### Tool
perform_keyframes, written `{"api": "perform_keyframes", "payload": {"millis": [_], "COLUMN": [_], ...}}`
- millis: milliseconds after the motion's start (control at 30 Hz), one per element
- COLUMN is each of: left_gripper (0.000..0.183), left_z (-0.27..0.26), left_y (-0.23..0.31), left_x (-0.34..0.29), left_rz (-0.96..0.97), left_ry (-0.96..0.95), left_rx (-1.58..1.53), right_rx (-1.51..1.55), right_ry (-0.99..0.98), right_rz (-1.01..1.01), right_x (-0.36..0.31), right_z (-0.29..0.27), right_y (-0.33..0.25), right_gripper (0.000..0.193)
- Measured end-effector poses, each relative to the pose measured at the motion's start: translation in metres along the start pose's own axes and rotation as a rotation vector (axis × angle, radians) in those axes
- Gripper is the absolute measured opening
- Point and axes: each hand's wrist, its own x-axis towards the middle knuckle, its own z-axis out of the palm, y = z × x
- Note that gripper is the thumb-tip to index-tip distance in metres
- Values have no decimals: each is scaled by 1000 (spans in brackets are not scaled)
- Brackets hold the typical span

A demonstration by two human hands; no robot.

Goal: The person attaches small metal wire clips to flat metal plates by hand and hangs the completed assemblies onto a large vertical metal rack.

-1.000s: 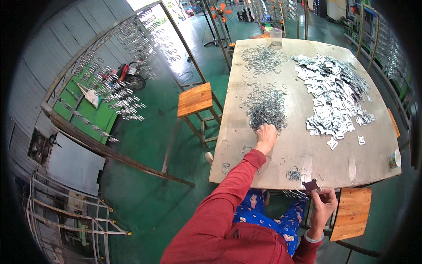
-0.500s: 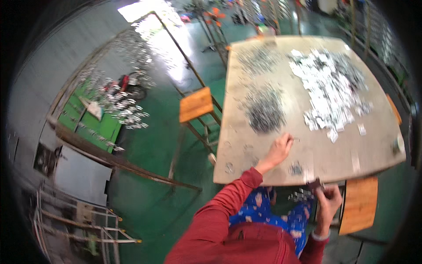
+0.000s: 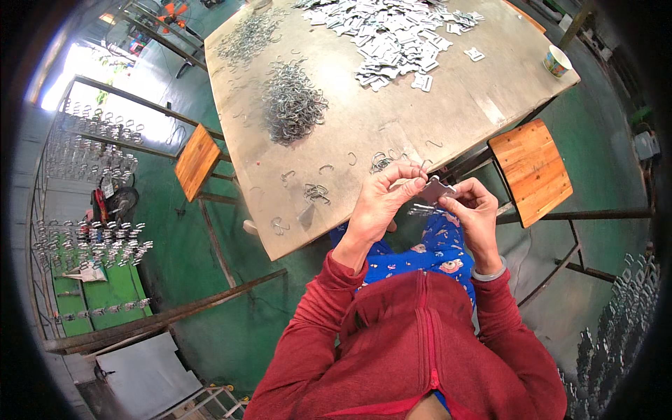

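Observation:
My right hand [image 3: 476, 213] is closed on the edge of a small flat dark-grey metal plate [image 3: 435, 190] with a notched outline, just off the table's near edge. My left hand [image 3: 374, 206] pinches a thin bent wire hook [image 3: 424, 166] right beside the plate. Whether the hook passes into the plate is too small to tell. Under the plate hang several thin metal pieces [image 3: 423, 210], partly hidden. Loose hooks [image 3: 317, 194] lie in small clusters on the tabletop by my left hand. Farther off are a dense heap of wire hooks [image 3: 292, 105] and a large pile of silvery plates [image 3: 399, 42].
The beige table [image 3: 350, 133] carries another heap of hooks [image 3: 248, 36] and a paper cup [image 3: 557, 61] at its right corner. Wooden stools stand at right [image 3: 530, 171] and left [image 3: 199, 161]. Racks of hanging metal parts [image 3: 91, 241] are on the left, with more [image 3: 612, 336] at lower right.
My left hand has come back from the tabletop with a hook and now meets my right hand at the plate. The whole view has swung, placing the table higher and farther left.

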Motion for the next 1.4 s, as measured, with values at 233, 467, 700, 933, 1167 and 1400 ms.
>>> {"api": "perform_keyframes", "payload": {"millis": [233,467,700,933,1167,1400], "left_gripper": [14,13,8,15,17,12], "left_z": [3,15,30,29,30,23], "left_y": [-14,-20,-13,-11,-17,-20], "left_x": [-4,-2,-11,-13,-26,-19], "left_rz": [-34,47,301,612,642,579], "left_ry": [30,51,127,-8,40,91], "left_rx": [-110,-67,311,477,495,461], "right_rx": [-21,-128,-140,-571,-1289,-982], "right_ry": [10,-18,-322,-188,-209,-71], "right_rz": [-58,-116,-115,-306,-707,-561], "right_x": [-7,-5,17,167,265,261], "right_z": [5,3,-20,-28,-22,-27], "right_y": [2,1,-16,3,60,30], "right_gripper": [17,12,12,25,31,22]}}
